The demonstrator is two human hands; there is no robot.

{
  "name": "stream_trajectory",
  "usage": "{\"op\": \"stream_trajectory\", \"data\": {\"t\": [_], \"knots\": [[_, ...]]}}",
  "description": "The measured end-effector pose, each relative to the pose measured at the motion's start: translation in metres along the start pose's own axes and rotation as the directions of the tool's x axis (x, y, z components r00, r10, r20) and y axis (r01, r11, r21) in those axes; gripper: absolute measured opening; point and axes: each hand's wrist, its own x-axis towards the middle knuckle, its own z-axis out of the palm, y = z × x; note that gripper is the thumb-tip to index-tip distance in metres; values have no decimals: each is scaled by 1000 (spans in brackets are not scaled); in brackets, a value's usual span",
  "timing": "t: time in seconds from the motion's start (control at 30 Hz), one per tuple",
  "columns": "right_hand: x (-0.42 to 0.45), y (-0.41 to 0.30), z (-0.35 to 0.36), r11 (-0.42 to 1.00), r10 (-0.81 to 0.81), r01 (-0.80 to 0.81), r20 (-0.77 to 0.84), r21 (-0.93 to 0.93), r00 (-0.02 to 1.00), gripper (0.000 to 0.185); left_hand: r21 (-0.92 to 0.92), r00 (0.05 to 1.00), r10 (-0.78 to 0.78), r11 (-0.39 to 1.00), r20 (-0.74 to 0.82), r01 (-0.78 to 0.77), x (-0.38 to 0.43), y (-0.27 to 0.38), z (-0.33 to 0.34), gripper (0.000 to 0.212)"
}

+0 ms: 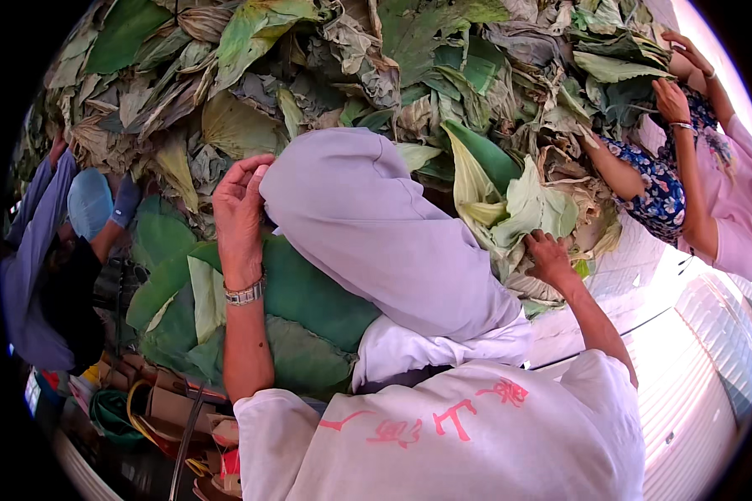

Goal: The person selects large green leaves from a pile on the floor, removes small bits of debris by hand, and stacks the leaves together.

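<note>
My left hand [237, 200], with a metal watch on the wrist, is loosely curled beside my raised knee [301, 169] in grey trousers. Nothing shows between its thumb and fingers. On the other side of my leg, my right hand [548, 258] touches the lower edge of a pale green, crumpled leaf [536, 200]. Whether its fingers pinch the leaf is hidden. A folded dark green leaf [485, 150] stands just beyond that one. Flat, broad green leaves [313, 288], looking like lotus leaves, are stacked beneath my leg and left forearm.
A large heap of dried and green leaves [326, 69] spans the far side. At right, a person in a pink top [736, 188] reaches into it; another person's grey-blue clothing [34, 269] is at left. Cardboard pieces [175, 410] lie lower left, beside a metal bar [187, 444].
</note>
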Motion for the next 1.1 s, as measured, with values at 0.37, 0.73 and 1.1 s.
{"op": "stream_trajectory", "data": {"t": [0.37,0.73,1.1], "knots": [[64,-65,-66,843,-350,513,-558,162,752,67,-3,1000,16,1000,21,-16,4,-5,-2,19],[55,-20,-72,879,-225,321,-287,352,931,13,-16,999,19,1000,36,-18,6,-12,-6,17],[-9,33,-138,293,347,473,-553,831,757,8,60,999,45,997,-12,-44,5,-3,-7,18]]}}
